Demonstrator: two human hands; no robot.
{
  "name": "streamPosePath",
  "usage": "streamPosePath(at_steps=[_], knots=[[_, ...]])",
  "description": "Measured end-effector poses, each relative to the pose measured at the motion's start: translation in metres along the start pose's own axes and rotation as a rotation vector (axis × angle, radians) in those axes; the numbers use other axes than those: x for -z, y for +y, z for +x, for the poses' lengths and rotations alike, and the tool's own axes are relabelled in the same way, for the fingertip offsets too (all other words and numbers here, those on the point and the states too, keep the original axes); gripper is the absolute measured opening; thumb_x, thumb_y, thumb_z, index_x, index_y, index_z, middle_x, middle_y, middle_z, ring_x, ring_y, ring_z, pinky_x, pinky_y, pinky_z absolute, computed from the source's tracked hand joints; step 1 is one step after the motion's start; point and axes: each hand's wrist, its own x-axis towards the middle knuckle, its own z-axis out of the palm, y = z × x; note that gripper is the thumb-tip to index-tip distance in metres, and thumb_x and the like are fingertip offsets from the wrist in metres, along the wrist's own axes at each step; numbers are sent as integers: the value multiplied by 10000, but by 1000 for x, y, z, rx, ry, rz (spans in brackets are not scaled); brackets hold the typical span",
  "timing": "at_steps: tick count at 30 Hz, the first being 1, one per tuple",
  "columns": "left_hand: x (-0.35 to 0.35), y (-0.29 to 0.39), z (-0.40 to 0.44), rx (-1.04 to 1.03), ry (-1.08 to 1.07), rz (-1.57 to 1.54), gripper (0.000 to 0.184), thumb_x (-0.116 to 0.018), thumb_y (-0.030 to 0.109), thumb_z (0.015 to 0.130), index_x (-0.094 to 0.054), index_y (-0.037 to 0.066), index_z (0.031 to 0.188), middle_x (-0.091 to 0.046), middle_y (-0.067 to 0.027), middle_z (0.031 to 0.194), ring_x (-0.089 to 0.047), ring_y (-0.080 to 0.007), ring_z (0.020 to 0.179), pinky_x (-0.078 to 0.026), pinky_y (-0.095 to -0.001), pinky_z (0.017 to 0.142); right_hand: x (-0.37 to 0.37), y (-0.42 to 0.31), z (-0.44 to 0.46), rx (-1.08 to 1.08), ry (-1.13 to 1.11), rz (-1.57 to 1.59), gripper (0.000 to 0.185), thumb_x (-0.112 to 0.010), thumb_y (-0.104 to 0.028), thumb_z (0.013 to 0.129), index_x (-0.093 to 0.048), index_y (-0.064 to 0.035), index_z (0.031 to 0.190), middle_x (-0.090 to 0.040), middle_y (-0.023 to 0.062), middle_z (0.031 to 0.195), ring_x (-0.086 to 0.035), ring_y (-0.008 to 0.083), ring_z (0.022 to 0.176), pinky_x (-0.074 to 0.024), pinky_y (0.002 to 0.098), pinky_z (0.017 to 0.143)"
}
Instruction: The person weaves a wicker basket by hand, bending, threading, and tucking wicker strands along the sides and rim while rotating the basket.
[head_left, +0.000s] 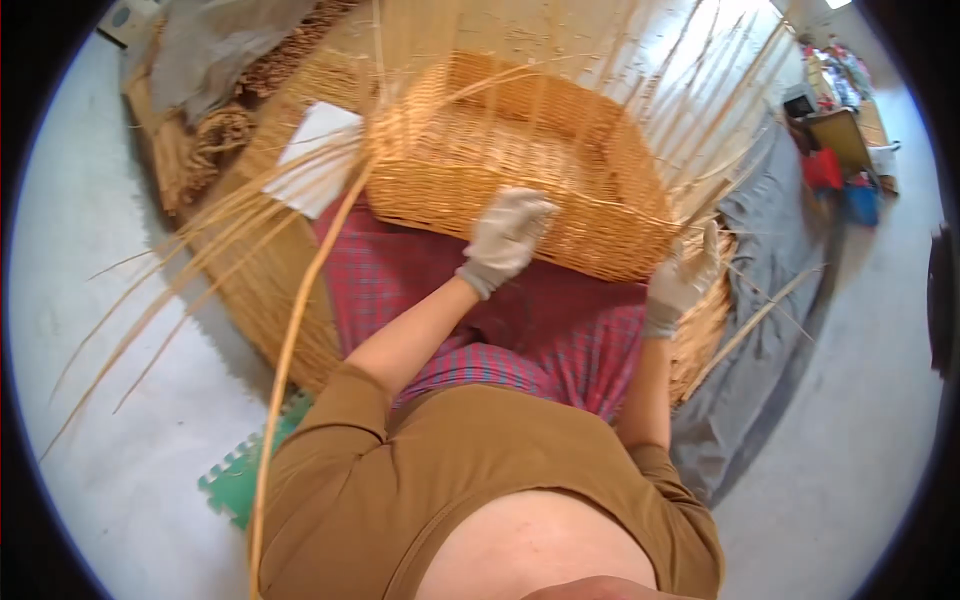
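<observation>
A honey-brown wicker basket [440, 190] with a woven base and low sides rests across my lap, tilted, with long stakes rising from its edges. My left hand [510, 235], in a pale work glove, lies against the outside of the near wall. Its fingers are curled together, and whatever they may pinch is hidden. At the basket's right corner is my right hand [683, 280], also gloved, its thumb and fingers pointing up and apart beside the stake ends. A bundle of loose canes [215, 235] fans out from the left corner.
One long cane [305, 290] curves down past my left arm. A white sheet [315, 155] lies on bundled rods at left, near a green foam mat [245, 475]. Grey cloth [765, 240] covers material on the right. Bags and boxes [840, 145] stand farther back.
</observation>
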Motion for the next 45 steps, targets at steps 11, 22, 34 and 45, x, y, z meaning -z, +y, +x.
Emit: streamPosePath(at_steps=[11,22,34,45], knots=[[189,-143,-21,591,492,-849,330,-570,205,1010,-595,-14,1255,-671,-76,1056,-650,-178,914,-572,-278,811,-108,-297,-88,451,-1051,1069,411,-590,-46,886,-636,-163,1278,-653,99,1235,-612,317,1116,-486,427,985],[218,-66,-14,500,72,254,515,-667,113,914,-543,148,1412,-715,-35,927,-646,-141,714,-537,-288,680,-130,-294,-22,315,-703,717,464,-504,73,821,-601,-171,1204,-682,102,928,-681,272,877,-566,360,681],[123,-112,48,487,-319,-6,298,-530,216,1029,-611,209,1316,-646,-87,962,-650,-188,798,-521,-310,770,-190,-202,14,33,-455,660,418,-549,57,898,-521,-130,1271,-652,124,1126,-634,235,1102,-514,302,914],[130,-65,60,994,-230,-389,285,-540,329,1024,-610,103,1184,-694,-70,868,-649,-151,573,-471,-301,440,-115,-97,-53,-527,-570,1262,185,-411,-195,1073,-480,-139,1236,-688,140,994,-690,236,970,-591,344,610]])
